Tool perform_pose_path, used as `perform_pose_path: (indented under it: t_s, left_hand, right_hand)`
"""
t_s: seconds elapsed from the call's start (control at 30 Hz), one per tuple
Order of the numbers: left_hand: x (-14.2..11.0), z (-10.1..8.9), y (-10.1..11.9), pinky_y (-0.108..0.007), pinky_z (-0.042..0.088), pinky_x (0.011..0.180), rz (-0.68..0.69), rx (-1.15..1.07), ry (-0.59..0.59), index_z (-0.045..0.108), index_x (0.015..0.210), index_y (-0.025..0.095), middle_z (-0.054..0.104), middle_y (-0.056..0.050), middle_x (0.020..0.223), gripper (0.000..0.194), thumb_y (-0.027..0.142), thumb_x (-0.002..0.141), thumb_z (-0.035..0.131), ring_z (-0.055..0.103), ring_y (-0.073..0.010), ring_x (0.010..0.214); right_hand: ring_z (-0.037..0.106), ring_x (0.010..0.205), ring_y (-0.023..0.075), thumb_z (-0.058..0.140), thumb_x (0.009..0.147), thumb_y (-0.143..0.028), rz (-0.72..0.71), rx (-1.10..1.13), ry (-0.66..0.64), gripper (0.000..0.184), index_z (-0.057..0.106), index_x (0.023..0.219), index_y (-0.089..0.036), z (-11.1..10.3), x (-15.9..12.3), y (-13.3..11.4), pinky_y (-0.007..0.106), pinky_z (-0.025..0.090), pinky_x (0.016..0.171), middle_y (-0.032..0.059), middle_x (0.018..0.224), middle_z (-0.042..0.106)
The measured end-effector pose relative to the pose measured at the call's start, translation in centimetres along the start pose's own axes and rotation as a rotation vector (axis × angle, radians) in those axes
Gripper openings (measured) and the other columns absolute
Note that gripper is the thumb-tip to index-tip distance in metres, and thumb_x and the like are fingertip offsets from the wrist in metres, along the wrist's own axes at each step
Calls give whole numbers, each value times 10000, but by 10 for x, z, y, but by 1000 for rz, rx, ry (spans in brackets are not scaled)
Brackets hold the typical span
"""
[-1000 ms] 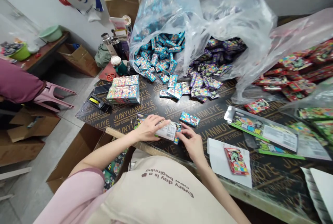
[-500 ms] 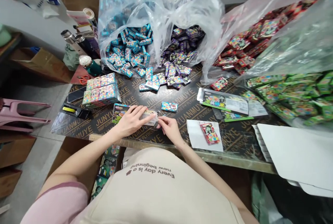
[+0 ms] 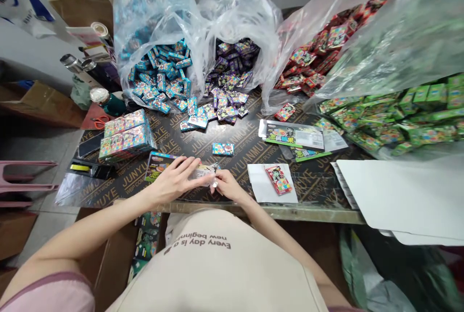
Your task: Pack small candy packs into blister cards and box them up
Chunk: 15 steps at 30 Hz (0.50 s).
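Note:
A printed plastic pouch (image 3: 154, 166) lies near the table's front edge, its left part showing dark and green print. My left hand (image 3: 177, 180) rests across it from above, fingers stretched out and pressing it down. At the pouch's right end, my right hand (image 3: 226, 186) pinches the clear plastic edge between thumb and fingers. Just behind the hands sits a small blue candy box (image 3: 223, 149). To the right, a red candy packet (image 3: 278, 180) lies on a white paper (image 3: 255, 184). Much of the pouch is hidden under my left hand.
Plastic bags of blue (image 3: 163, 77), purple (image 3: 234, 60), red (image 3: 308, 63) and green boxes (image 3: 416, 109) line the back. A wrapped block of boxes (image 3: 125, 138) and a tape dispenser (image 3: 87, 168) stand left. More flat pouches (image 3: 292, 134) and white sheets (image 3: 402, 196) lie right.
The camera view has swung a little to the right, so everything sits further left. Both hands stay on the pouch; my right fingers have shifted slightly at its clear end.

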<state>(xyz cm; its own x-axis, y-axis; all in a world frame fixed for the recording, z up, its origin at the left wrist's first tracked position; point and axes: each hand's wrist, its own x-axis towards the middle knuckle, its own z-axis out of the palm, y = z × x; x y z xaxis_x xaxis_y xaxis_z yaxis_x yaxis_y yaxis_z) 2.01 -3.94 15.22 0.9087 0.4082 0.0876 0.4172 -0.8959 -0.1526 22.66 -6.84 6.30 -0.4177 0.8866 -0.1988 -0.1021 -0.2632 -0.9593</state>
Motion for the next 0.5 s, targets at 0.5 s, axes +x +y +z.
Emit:
perform_pose_path:
  t_s: [0.5]
  left_hand:
    - [-21, 15, 5, -379, 416, 972, -43, 106, 413, 404, 1256, 419, 581, -34, 1319, 484, 357, 831, 627, 543, -198, 1210]
  right_hand:
    - [694, 744, 185, 658, 788, -295, 35, 524, -305, 382, 622, 1130, -127, 16, -18, -12, 188, 519, 422, 101, 931, 678]
